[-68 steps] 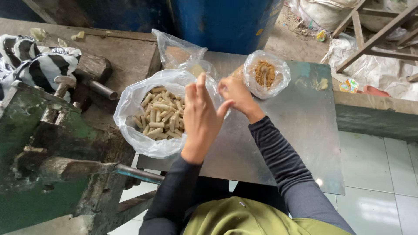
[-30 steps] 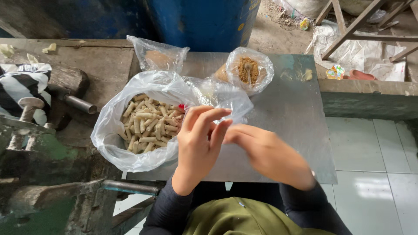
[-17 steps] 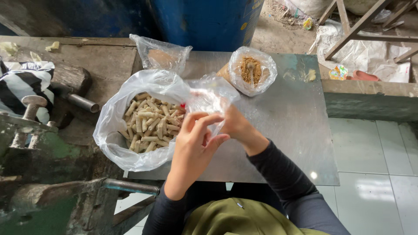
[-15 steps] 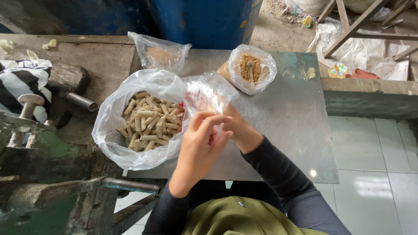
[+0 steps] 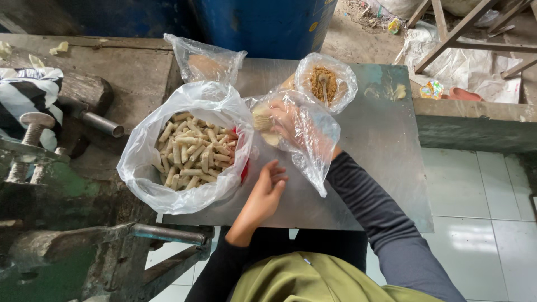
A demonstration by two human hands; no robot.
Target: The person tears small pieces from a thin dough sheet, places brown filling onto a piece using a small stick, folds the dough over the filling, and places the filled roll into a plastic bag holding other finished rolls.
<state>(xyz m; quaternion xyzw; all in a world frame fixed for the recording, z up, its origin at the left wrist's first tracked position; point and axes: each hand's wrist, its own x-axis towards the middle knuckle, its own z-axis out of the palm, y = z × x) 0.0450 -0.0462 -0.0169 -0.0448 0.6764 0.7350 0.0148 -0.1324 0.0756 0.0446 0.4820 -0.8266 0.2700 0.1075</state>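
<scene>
Blue barrel [image 5: 268,22], striped cloth [image 5: 28,100]

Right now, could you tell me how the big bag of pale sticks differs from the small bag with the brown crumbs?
The big bag of pale sticks is much larger than the small bag of brown crumbs. The big bag holds pale, short stick-shaped pieces, while the small bag holds dark brown crumbs with a spoon in them. The big bag sits at the left edge of the metal tabletop; the small bag stands at the far edge. Both are clear plastic and open at the top.
</scene>
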